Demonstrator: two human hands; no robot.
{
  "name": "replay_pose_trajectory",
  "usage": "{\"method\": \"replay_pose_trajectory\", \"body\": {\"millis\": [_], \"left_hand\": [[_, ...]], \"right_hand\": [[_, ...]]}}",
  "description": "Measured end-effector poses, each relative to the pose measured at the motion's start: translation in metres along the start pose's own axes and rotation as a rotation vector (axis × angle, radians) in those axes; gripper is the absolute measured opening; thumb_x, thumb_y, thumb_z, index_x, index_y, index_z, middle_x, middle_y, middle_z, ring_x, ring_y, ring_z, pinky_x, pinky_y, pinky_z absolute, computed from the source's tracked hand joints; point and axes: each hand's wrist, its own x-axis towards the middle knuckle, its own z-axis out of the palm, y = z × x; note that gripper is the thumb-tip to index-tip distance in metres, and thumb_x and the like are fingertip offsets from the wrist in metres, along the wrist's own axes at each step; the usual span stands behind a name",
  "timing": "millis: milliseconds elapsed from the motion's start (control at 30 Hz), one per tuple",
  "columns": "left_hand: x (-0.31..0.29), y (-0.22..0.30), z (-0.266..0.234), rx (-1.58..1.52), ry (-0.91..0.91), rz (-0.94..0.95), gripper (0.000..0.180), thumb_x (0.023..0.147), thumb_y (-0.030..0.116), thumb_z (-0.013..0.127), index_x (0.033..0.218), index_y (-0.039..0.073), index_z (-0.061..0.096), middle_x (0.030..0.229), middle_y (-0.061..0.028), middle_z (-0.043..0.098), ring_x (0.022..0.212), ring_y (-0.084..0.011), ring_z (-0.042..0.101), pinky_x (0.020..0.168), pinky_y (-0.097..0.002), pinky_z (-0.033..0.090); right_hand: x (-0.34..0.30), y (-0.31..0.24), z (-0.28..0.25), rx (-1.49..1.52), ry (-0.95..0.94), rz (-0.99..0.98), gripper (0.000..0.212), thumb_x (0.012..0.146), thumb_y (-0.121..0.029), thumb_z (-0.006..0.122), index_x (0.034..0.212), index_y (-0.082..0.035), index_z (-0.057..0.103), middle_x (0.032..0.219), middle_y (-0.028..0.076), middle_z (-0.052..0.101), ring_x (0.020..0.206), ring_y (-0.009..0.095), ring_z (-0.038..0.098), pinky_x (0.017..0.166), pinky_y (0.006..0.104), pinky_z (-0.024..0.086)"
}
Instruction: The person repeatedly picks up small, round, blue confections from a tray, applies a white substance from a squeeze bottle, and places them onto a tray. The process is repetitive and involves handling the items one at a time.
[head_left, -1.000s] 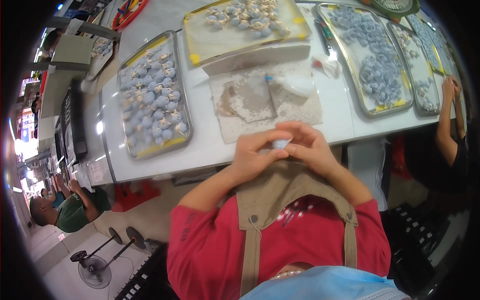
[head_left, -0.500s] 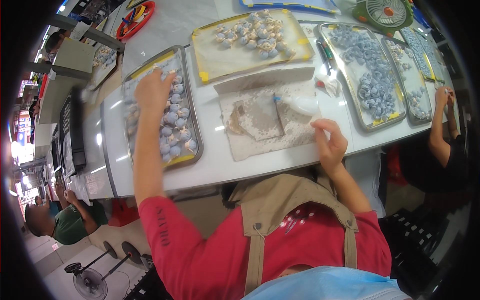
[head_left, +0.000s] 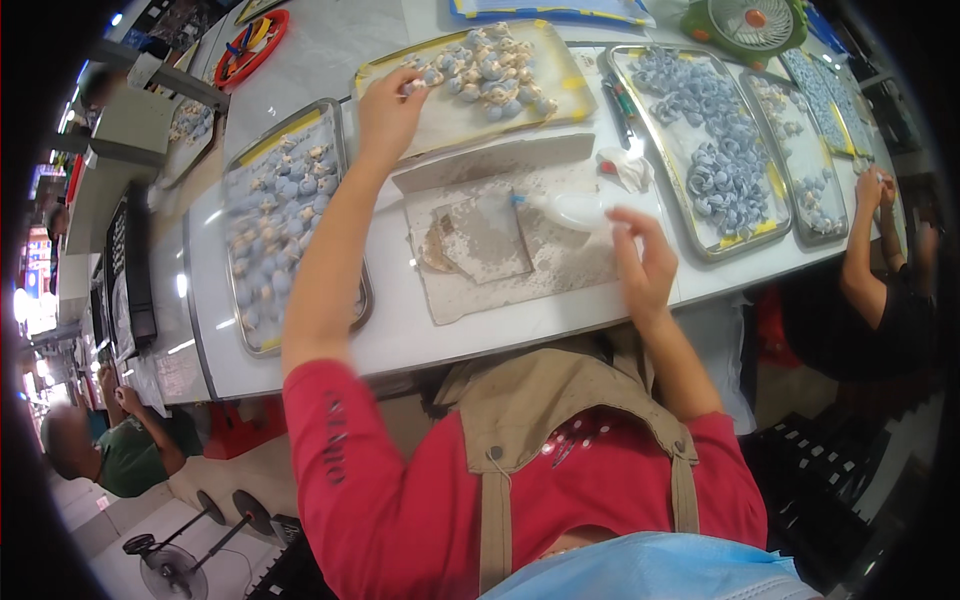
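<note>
My left hand (head_left: pixel 388 118) reaches over the left edge of the far yellow-edged tray (head_left: pixel 440 135). Its fingertips pinch a small blue-grey and cream piece (head_left: pixel 412 88), beside the heap of similar pieces (head_left: pixel 490 70) on that tray. My right hand (head_left: pixel 645 262) is raised above the near side of the table, thumb and index finger curled together; whatever lies between their tips is too small to make out. Just beyond it, a translucent squeeze bottle (head_left: pixel 578 211) with a blue tip lies on a stained cardboard sheet (head_left: pixel 470 300).
A metal tray of round blue-grey pieces (head_left: pixel 275 220) stands at left. Trays of blue-grey curled parts (head_left: pixel 720 150) and mixed pieces (head_left: pixel 825 200) stand at right. A crumpled white tissue (head_left: pixel 630 168), pens (head_left: pixel 622 100), a green fan (head_left: pixel 748 25) and a red basket (head_left: pixel 250 48) surround them. Co-workers sit either side.
My left hand has moved from the left metal tray up and right to the far tray, a small piece in its fingertips. My right hand has shifted only slightly; the whole view has drifted a little.
</note>
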Motion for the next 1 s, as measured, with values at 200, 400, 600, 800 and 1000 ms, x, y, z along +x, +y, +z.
{"method": "replay_pose_trajectory", "body": {"millis": [200, 400, 600, 800, 1000], "left_hand": [[-0.138, 0.09, -0.029, -0.595, -0.195, -0.247, 0.037, 0.081, 0.007, 0.064, 0.116, 0.001, 0.055, 0.087, -0.0047, 0.059, 0.083, -0.0112, 0.059, 0.07, -0.0231, 0.047], [-0.238, 0.113, 0.024, -1.163, -0.303, -0.586, 0.052, 0.08, 0.0, 0.062, 0.127, 0.0, 0.041, 0.11, -0.008, 0.053, 0.084, -0.0151, 0.059, 0.068, -0.0218, 0.048], [-0.25, 0.109, 0.034, -1.128, -0.291, -0.538, 0.041, 0.082, 0.0, 0.061, 0.121, -0.002, 0.049, 0.105, -0.0083, 0.056, 0.084, -0.0114, 0.057, 0.07, -0.0213, 0.047], [-0.252, 0.112, 0.033, -1.048, -0.296, -0.515, 0.039, 0.082, -0.001, 0.061, 0.119, -0.002, 0.051, 0.094, -0.0053, 0.058, 0.077, -0.0067, 0.054, 0.068, -0.0199, 0.046], [-0.256, 0.11, 0.033, -1.032, -0.298, -0.494, 0.038, 0.082, -0.001, 0.061, 0.119, 0.0, 0.051, 0.093, -0.0029, 0.057, 0.077, -0.0051, 0.052, 0.067, -0.018, 0.046]], "right_hand": [[0.025, 0.013, 0.004, -0.356, -0.177, -0.103, 0.031, 0.076, -0.016, 0.067, 0.103, -0.004, 0.059, 0.093, 0.01, 0.06, 0.083, 0.028, 0.053, 0.074, 0.0371, 0.043], [0.01, 0.003, 0.007, -0.17, -0.241, 0.086, 0.035, 0.075, -0.018, 0.069, 0.104, -0.003, 0.056, 0.089, 0.01, 0.06, 0.08, 0.021, 0.054, 0.073, 0.0313, 0.043], [-0.017, -0.022, -0.018, 0.384, -0.096, 0.426, 0.028, 0.079, -0.016, 0.067, 0.099, -0.001, 0.054, 0.085, 0.006, 0.057, 0.08, 0.011, 0.052, 0.07, 0.023, 0.042], [-0.031, -0.042, -0.045, 0.086, -0.08, 0.073, 0.03, 0.072, -0.015, 0.073, 0.092, -0.002, 0.056, 0.078, 0.004, 0.053, 0.074, 0.014, 0.047, 0.067, 0.0251, 0.04], [-0.027, -0.061, -0.047, -0.107, -0.096, -0.114, 0.033, 0.06, -0.018, 0.081, 0.082, -0.004, 0.06, 0.07, 0.004, 0.051, 0.071, 0.02, 0.042, 0.062, 0.0285, 0.038]]}}
